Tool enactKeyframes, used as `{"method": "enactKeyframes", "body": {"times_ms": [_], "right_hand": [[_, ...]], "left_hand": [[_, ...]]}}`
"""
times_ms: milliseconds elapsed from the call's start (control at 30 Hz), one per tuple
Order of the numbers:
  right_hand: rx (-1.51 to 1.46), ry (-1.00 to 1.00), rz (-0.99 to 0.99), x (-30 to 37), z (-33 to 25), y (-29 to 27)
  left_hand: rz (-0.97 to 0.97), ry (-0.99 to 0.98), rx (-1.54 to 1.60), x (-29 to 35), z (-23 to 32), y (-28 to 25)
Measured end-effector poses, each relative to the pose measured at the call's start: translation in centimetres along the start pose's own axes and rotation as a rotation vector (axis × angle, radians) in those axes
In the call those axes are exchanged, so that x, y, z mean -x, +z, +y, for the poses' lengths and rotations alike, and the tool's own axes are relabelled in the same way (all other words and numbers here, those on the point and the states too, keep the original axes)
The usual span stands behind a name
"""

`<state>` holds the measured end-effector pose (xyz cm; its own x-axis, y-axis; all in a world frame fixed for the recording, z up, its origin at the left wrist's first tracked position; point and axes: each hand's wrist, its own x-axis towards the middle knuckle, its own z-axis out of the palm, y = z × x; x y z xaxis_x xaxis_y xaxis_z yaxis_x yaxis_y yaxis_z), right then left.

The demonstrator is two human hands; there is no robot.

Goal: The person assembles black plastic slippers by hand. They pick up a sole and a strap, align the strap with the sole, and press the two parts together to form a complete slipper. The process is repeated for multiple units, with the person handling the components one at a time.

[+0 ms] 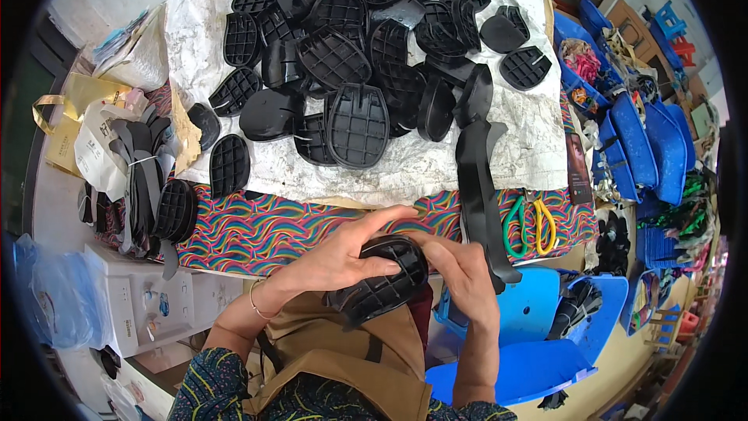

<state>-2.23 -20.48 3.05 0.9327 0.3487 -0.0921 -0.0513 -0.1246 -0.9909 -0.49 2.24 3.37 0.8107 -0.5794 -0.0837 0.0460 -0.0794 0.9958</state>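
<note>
Close to my body, over the table's front edge, I hold a black shoe heel piece with a gridded hollow side. My left hand is closed on it, thumb across its upper edge and index finger stretched out. My right hand grips its right upper rim with bent fingers, partly hidden behind it. Beyond my hands, a loose pile of similar black heel pieces lies on a worn white sheet. A long black strip lies just past my right hand, hanging over the table edge.
A tool with green and yellow looped handles lies right, near a dark phone-like slab. At left are bundled black strips, stacked heels and a gold bag. Blue bins stand below right; a white drawer unit stands left.
</note>
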Motion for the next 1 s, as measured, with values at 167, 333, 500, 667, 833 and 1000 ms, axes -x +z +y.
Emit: {"method": "enactKeyframes", "body": {"times_ms": [167, 333, 500, 667, 833, 1000], "right_hand": [[0.285, -0.134, -0.138, -1.6, -0.7, -0.8], [0.528, -0.402, 0.170, -0.8, 1.5, 2.2], [0.346, -0.355, 0.404, 0.0, 3.7, 4.3], [0.236, -0.271, 0.615, 0.4, 4.8, 6.6], [0.089, -0.290, 0.615, 0.0, 5.0, 6.4], [0.161, -0.340, 0.685, -0.3, 4.5, 5.7]], "left_hand": [[-0.033, -0.023, 0.060, -0.3, -0.4, 0.4], [0.024, -0.111, 0.277, -0.2, -0.2, 0.7], [0.158, -0.115, 0.354, -0.2, -0.2, 1.4], [0.258, -0.086, 0.331, -0.5, -0.3, 1.9], [0.327, -0.043, 0.335, -0.8, -0.9, 2.1], [0.401, 0.018, 0.324, -1.2, -0.9, 3.0]]}}
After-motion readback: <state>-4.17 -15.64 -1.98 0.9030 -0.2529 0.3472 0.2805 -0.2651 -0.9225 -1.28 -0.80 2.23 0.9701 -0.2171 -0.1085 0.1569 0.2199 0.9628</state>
